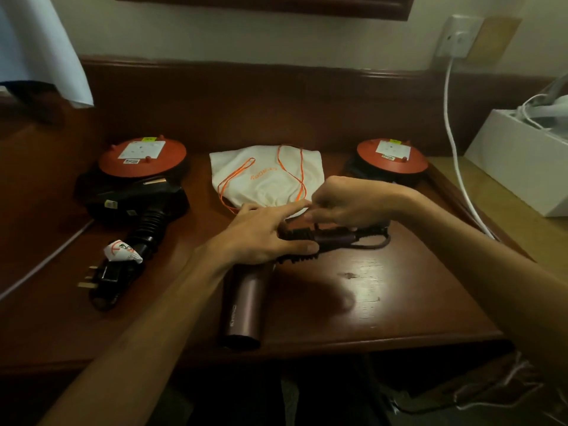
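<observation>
There are two red round reels (142, 156) (392, 155), one white drawstring bag (264, 176), one pink hair dryer (246, 302), one black corded appliance (135, 204) and one white box (516, 161).

- On my remote feed, the bare left hand (261, 238) was uncovered to the wrist, with long, slender fingers (289, 210) and a short-cut thumbnail.
- The bare right hand (344, 204) looked much the same to me: lean, with clearly raised knuckles. Its fingertips were slightly blurred.
- The slim, uncovered left forearm (159, 327) ran as plain skin all the way to the lower edge of my picture.
- The uncovered right forearm (491, 247) was likewise plain skin out to the right edge, and the wide lens made it look broad there.
- The very bottom of the picture was too dark for me to tell any clothing.
</observation>
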A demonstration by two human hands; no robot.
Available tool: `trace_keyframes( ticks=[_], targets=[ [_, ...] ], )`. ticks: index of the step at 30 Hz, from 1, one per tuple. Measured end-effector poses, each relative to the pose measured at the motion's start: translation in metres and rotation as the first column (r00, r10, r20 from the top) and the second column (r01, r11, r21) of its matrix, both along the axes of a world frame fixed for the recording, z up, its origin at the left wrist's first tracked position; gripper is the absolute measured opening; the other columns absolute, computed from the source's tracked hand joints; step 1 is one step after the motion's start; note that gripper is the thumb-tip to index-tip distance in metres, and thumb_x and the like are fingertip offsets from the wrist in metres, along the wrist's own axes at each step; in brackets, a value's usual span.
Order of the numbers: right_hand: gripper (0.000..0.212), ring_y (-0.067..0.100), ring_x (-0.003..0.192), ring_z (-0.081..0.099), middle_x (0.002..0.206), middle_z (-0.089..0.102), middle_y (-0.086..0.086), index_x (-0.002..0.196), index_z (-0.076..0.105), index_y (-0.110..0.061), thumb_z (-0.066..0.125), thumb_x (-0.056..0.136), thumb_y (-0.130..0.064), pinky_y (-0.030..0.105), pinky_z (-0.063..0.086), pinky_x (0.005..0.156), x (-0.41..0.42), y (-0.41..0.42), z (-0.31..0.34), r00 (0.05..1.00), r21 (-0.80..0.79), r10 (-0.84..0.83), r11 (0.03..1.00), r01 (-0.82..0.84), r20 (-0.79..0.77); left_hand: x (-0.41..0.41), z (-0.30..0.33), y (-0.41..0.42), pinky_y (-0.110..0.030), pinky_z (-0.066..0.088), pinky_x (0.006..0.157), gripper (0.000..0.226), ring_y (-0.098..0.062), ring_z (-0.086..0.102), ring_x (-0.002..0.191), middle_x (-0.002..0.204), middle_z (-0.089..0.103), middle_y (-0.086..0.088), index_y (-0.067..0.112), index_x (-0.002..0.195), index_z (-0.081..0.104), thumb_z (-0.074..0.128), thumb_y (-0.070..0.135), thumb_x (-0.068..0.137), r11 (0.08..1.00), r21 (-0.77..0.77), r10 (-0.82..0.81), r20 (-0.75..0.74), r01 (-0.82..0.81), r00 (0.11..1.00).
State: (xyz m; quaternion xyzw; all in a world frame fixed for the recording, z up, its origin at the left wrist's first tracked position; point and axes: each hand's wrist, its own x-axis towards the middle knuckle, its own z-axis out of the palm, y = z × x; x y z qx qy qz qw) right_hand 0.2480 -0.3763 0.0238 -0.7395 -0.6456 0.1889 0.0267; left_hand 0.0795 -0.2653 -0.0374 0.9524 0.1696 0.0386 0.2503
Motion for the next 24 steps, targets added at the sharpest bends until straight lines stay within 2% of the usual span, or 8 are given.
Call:
trace_keyframes(
  ticks=[3, 5, 7, 10, 13, 17, 21, 24],
  targets=[
    [0.036, 0.025, 0.072, 0.06, 0.085, 0.064, 0.007, 0.095, 0.063, -0.009, 0.047, 0.104, -0.04, 0.036, 0.046, 0.063, -0.029, -0.01, 0.007, 0.967, 0.059, 0.054, 0.996, -0.071, 0.248, -0.005, 0.0, -0.002, -0.044, 0.025, 0.108, 0.065, -0.008, 0.049, 0.102, 0.09, 0.054, 0.026, 0.054, 0.142, 0.042, 0.039, 0.083, 0.084, 0.996, 0.074, -0.049, -0.019, 0.05, 0.999],
    [0.039, 0.026, 0.074, 0.059, 0.085, 0.063, 0.006, 0.094, 0.062, -0.009, 0.045, 0.104, -0.042, 0.037, 0.046, 0.064, -0.038, -0.015, 0.009, 0.96, 0.079, 0.019, 0.996, -0.043, 0.281, -0.005, -0.001, -0.004, -0.046, 0.025, 0.108, 0.056, -0.006, 0.044, 0.096, 0.079, 0.047, 0.029, 0.058, 0.134, 0.048, 0.033, 0.08, 0.085, 0.993, 0.11, -0.048, -0.026, 0.051, 0.999],
    [0.032, 0.027, 0.073, 0.059, 0.086, 0.062, 0.007, 0.094, 0.06, -0.01, 0.047, 0.102, -0.039, 0.038, 0.045, 0.063, -0.04, -0.019, 0.008, 0.976, 0.063, -0.017, 0.998, 0.003, 0.219, -0.004, -0.001, -0.004, -0.047, 0.028, 0.106, 0.056, -0.004, 0.044, 0.094, 0.079, 0.049, 0.029, 0.057, 0.132, 0.052, 0.033, 0.08, 0.085, 0.993, 0.111, -0.036, 0.013, 0.034, 0.999],
    [0.02, 0.027, 0.071, 0.058, 0.089, 0.064, 0.008, 0.099, 0.061, -0.012, 0.052, 0.099, -0.03, 0.04, 0.047, 0.061, -0.038, -0.031, 0.008, 0.997, 0.013, -0.032, 0.999, 0.031, 0.07, -0.004, -0.006, -0.003, -0.038, 0.032, 0.086, 0.063, 0.004, 0.045, 0.073, 0.071, 0.049, 0.031, 0.051, 0.135, 0.057, 0.039, 0.081, 0.082, 0.995, 0.097, -0.019, 0.159, 0.003, 0.987],
    [0.016, 0.017, 0.07, 0.062, 0.09, 0.069, 0.0, 0.11, 0.067, -0.02, 0.056, 0.1, -0.024, 0.037, 0.052, 0.063, -0.028, -0.048, 0.016, 0.997, 0.01, -0.004, 1.0, 0.005, -0.074, -0.006, -0.01, -0.005, -0.035, 0.031, 0.08, 0.06, 0.01, 0.043, 0.065, 0.062, 0.044, 0.034, 0.046, 0.129, 0.065, 0.051, 0.076, 0.08, 0.995, 0.06, 0.057, 0.276, -0.076, 0.959],
    [0.024, 0.005, 0.09, 0.064, 0.104, 0.065, -0.013, 0.119, 0.068, -0.025, 0.068, 0.094, -0.026, 0.029, 0.058, 0.08, -0.021, -0.065, 0.004, 0.982, 0.211, -0.107, 0.968, 0.138, -0.154, -0.008, -0.01, -0.008, -0.044, 0.042, 0.091, 0.049, 0.003, 0.052, 0.076, 0.072, 0.053, 0.034, 0.051, 0.123, 0.066, 0.053, 0.077, 0.084, 0.992, 0.047, 0.095, 0.288, -0.113, 0.953],
    [0.014, 0.005, 0.074, 0.056, 0.091, 0.059, -0.014, 0.109, 0.071, -0.02, 0.064, 0.097, -0.022, 0.023, 0.046, 0.061, -0.031, -0.076, -0.022, 0.983, 0.368, -0.146, 0.912, 0.178, -0.114, -0.001, -0.011, -0.021, -0.05, 0.031, 0.106, 0.05, -0.015, 0.059, 0.112, 0.108, 0.07, 0.017, 0.053, 0.13, 0.057, 0.039, 0.078, 0.09, 0.964, 0.227, 0.1, 0.173, -0.139, 0.98],
    [0.019, 0.012, 0.074, 0.054, 0.091, 0.054, -0.006, 0.1, 0.071, -0.014, 0.053, 0.102, -0.02, 0.028, 0.049, 0.061, -0.037, -0.073, -0.025, 0.986, 0.319, -0.16, 0.937, 0.141, 0.034, 0.007, -0.01, -0.031, -0.05, 0.027, 0.108, 0.051, -0.017, 0.059, 0.117, 0.117, 0.07, 0.012, 0.05, 0.131, 0.054, 0.034, 0.075, 0.093, 0.933, 0.339, 0.09, 0.095, -0.118, 0.991]
  ],
)
